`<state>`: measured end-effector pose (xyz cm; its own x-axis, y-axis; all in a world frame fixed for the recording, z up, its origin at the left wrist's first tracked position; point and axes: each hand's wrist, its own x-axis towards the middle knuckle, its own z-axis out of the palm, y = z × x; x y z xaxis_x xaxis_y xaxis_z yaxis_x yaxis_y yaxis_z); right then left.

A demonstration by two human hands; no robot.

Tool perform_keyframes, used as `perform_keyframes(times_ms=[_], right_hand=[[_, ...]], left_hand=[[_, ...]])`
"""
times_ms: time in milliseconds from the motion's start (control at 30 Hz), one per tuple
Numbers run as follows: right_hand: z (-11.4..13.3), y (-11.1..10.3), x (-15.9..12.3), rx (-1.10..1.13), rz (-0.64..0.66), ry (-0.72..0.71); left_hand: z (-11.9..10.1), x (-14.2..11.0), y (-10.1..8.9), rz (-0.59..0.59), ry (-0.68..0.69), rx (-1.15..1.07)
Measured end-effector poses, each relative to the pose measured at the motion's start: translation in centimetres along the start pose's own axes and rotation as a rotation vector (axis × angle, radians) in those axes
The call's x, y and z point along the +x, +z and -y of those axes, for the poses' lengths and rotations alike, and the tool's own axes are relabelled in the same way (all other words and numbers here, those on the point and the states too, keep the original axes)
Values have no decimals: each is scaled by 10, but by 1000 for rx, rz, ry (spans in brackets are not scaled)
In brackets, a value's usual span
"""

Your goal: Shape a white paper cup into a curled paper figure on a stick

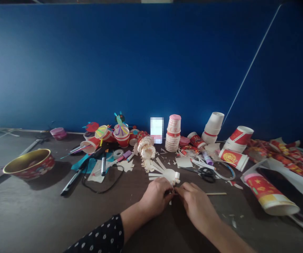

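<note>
A white paper piece cut into fanned strips (168, 174) lies at the middle of the table, with curled strip ends on its right side. My left hand (155, 196) is closed in a pinch at the near edge of this paper, and its fingertips partly hide what they grip. Close beside it, my right hand (195, 202) pinches a thin wooden stick (217, 194), whose far end sticks out to the right behind the hand. The fingertips of both hands nearly meet. Just beyond the paper rests a bundle of curled white paper strips (146, 149).
Black scissors (206, 174) lie right of the paper. Stacked paper cups (172, 135) and a small lit screen (157, 130) stand behind. Decorated cups (121, 135), a marker (103, 165) and a gold-lined bowl (30, 163) are leftward; a red cup (270, 193) lies at right.
</note>
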<state>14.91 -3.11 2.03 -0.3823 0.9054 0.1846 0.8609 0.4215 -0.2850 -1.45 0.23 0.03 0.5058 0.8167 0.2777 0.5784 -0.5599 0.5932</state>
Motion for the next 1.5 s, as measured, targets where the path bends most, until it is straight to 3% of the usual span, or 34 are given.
perform_keyframes(times_ms=[267,600,900,1267,1500], right_hand=[[-5,1,-1,22,-37,30],[-9,-1,2,251,-7,37],[-13,-4,2,282,33,25],[-13,-4,1,216,74,-48],[-15,-9,1,264,66,-100]], left_hand=[[0,-1,1,-18,-8,-50],[-4,-4,-1,42,-52,7],[-4,-3,-14,163,167,56],[-5,-2,-10,168,130,279],[-5,-2,-11,162,139,265]])
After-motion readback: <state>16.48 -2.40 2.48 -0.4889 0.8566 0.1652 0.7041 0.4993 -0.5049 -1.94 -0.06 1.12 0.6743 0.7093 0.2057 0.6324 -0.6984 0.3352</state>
